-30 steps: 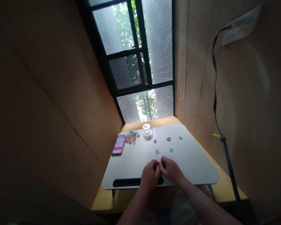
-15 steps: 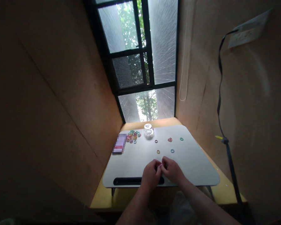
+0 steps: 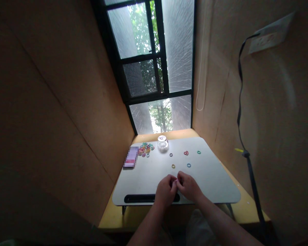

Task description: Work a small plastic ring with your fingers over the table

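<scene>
My left hand (image 3: 166, 189) and my right hand (image 3: 188, 186) meet over the front of the white lap table (image 3: 213, 184), fingertips pinched together. Between them shows a bit of a small pink hair tie (image 3: 177, 180), mostly covered by the fingers. Just beyond the hands lie a yellow hair tie (image 3: 173, 166) and a blue one (image 3: 189, 165). Farther back are a dark hair tie (image 3: 171, 155), a red looped cluster (image 3: 186, 153) and a green hair tie (image 3: 199, 152). A mixed pile of coloured hair ties (image 3: 145, 149) lies at the back left.
A clear round container (image 3: 163, 146) with a white lid (image 3: 162, 138) stands at the table's back edge. A phone (image 3: 131, 157) lies at the left. A black slot (image 3: 140, 198) runs along the front edge. Wooden walls flank the table, and a dark cord (image 3: 241, 102) hangs at right.
</scene>
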{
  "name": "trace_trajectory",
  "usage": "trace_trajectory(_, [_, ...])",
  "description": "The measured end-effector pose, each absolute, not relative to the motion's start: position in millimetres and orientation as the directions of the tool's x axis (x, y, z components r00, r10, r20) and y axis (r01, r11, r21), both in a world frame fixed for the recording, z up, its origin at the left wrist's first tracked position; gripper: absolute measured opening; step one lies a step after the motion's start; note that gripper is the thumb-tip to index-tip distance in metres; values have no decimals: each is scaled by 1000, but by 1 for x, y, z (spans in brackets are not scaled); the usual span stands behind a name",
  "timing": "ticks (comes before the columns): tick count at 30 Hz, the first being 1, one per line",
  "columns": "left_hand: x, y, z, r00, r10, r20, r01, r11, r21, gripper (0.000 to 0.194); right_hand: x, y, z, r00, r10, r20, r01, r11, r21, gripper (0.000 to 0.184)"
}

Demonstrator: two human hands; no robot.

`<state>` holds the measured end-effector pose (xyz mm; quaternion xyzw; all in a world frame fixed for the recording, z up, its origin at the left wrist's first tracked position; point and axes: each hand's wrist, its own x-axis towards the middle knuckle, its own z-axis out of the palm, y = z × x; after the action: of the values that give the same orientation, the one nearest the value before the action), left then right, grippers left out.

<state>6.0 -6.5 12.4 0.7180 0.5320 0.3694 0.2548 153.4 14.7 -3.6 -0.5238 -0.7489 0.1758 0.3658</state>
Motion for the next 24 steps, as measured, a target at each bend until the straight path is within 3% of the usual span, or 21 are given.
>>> trace_trajectory(24, [7, -8, 16, 158, 953, 259, 572, -302, 763, 14, 153, 14, -2, -179, 913, 367, 643, 390, -659, 11])
